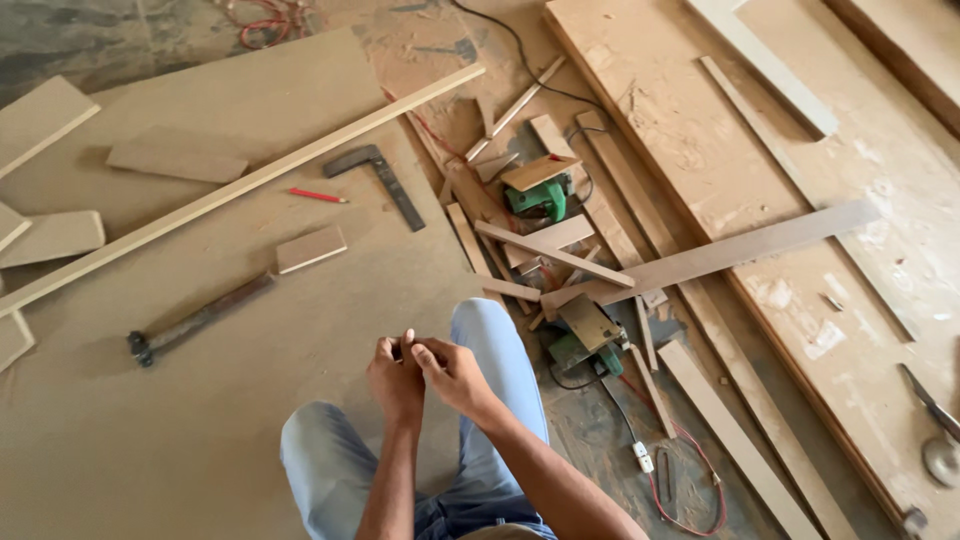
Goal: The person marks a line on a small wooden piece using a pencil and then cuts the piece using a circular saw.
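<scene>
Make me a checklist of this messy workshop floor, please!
Surface: brown board on the floor, dusty.
Job's things: small dark item, pinched between both hands, too small to tell.
Clutter: long strip, square, red pencil, block, hammer, offcuts.
Hands: left hand and right hand together above the knees.
Cables: black cable; red cable.
Surroundings: two green power tools; big boards at right.

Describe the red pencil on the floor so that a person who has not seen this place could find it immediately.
Start at the large brown board covering the floor ahead of the person's knees. A long pale wooden strip crosses it diagonally; just below its middle, left of the dark metal try square, lies the red pencil. It is the only thin bright red stick among brown offcuts.
</scene>
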